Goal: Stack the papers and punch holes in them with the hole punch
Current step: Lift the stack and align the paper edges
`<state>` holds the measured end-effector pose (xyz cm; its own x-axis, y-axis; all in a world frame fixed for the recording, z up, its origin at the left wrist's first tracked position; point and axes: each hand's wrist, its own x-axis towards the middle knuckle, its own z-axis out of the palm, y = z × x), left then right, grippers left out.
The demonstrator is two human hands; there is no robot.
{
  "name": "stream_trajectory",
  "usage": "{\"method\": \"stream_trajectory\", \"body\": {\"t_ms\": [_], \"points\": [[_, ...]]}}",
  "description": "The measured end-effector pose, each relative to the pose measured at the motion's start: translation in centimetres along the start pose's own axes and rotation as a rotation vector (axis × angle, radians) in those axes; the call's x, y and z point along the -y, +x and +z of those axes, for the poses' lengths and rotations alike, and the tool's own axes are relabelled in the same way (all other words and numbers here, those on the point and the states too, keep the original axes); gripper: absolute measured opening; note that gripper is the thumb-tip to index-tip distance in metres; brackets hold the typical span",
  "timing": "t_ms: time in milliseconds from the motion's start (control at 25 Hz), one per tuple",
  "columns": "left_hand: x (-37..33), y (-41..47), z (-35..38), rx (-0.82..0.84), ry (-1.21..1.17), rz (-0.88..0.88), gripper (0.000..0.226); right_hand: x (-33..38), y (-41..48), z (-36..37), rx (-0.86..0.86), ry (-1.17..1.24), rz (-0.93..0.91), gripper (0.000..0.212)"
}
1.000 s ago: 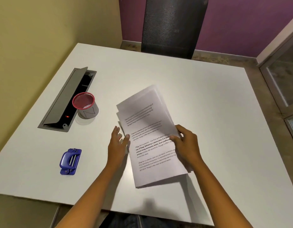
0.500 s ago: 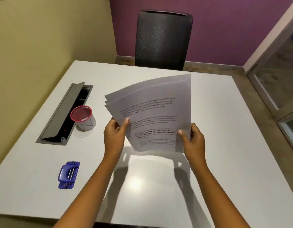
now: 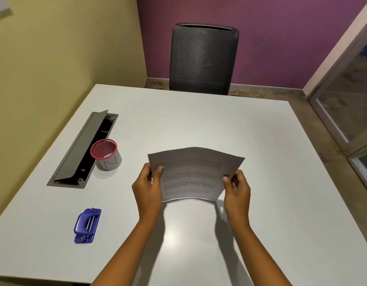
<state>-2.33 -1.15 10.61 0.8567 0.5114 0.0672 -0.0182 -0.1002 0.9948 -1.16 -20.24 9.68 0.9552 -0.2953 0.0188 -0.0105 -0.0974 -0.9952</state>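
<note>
Papers (image 3: pixel 196 174) lower, flush now — hands (image 3: pixel 147 188) (image 3: pixel 237 190) in pinch grips either side

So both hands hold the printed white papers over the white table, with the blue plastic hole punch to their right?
No. The head view shows the blue plastic hole punch lying left of the printed white papers; the left hand and right hand do hold them over the white table.

Bare forearms (image 3: pixel 124 252), bare left grip (image 3: pixel 147 189), right grip (image 3: pixel 238 193)
</note>
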Motion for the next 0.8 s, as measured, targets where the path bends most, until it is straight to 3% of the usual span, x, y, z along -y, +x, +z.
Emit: {"method": "stream_trajectory", "body": {"t_ms": [160, 360, 800], "points": [[-0.7, -0.3, -0.2, -0.032, -0.037, 0.034, 0.007, 0.4, -0.4, -0.2, -0.029, 0.011, -0.043, 0.022], [-0.3, -0.9, -0.3, -0.034, -0.028, 0.029, 0.018, 0.0, -1.3, -0.1, -0.041, 0.010, -0.029, 0.034], [0.4, -2.3, -0.7, -0.055, -0.056, -0.033, 0.021, -0.9, -2.5, 0.0, -0.131, -0.030, -0.008, 0.016]]}}
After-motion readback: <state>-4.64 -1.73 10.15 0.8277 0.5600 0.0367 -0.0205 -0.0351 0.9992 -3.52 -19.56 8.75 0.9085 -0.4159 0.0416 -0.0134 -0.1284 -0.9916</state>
